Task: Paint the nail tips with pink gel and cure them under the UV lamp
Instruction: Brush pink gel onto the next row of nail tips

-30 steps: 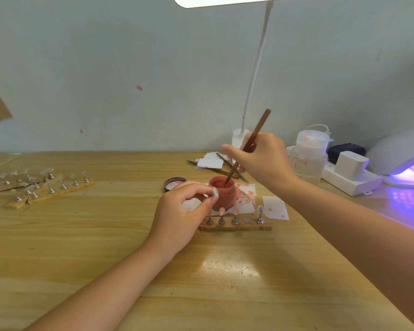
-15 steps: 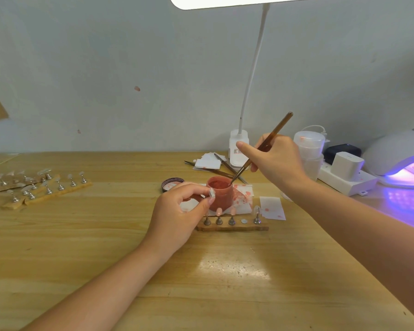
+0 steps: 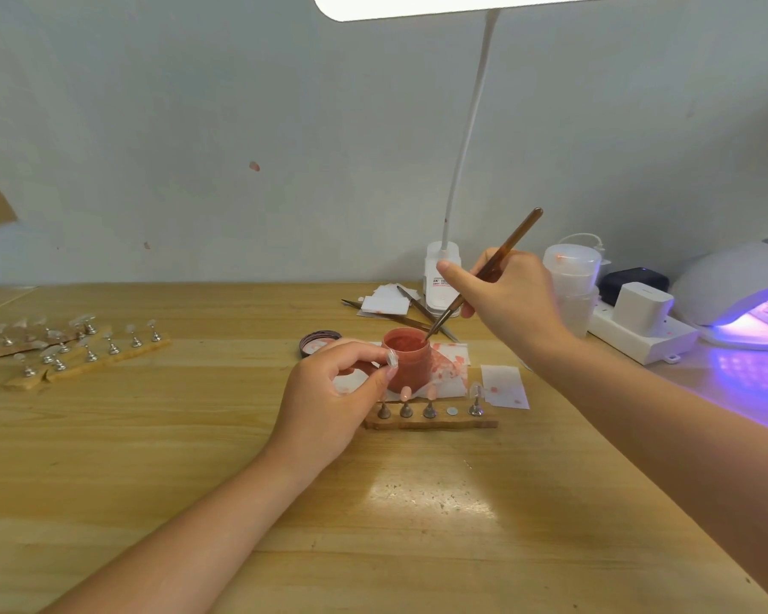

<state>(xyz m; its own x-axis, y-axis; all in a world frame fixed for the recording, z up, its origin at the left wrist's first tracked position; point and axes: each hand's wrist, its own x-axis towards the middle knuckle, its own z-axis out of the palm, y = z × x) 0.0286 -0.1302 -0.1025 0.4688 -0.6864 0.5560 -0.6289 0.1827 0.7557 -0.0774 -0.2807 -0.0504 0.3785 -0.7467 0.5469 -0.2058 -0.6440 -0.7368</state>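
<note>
Two hands work over one small jar of pink gel (image 3: 408, 363) on the desk (image 3: 196, 458). The right hand (image 3: 513, 299) grips a brush (image 3: 488, 272) pen-fashion, its long axis slanting from upper right, above the knuckles, down-left to the bristle end, which sits at the jar's open mouth; whether the tip touches the gel cannot be told. The left hand (image 3: 329, 392) lies just left of the jar and nearer the camera, thumb and forefinger pinching a clear nail tip (image 3: 391, 359) almost against the jar's wall. That tip is down-left of the bristles and close by (a short swing of the brush would seem enough to reach it). Just right of the left hand stands a wooden strip of holders (image 3: 431, 419), two of its tips already pink; the UV lamp (image 3: 737, 294) glows violet well off beyond the right hand. Compared with a second ago, the right hand sits farther right and the brush leans flatter, while the left hand's pinch is unchanged.
</note>
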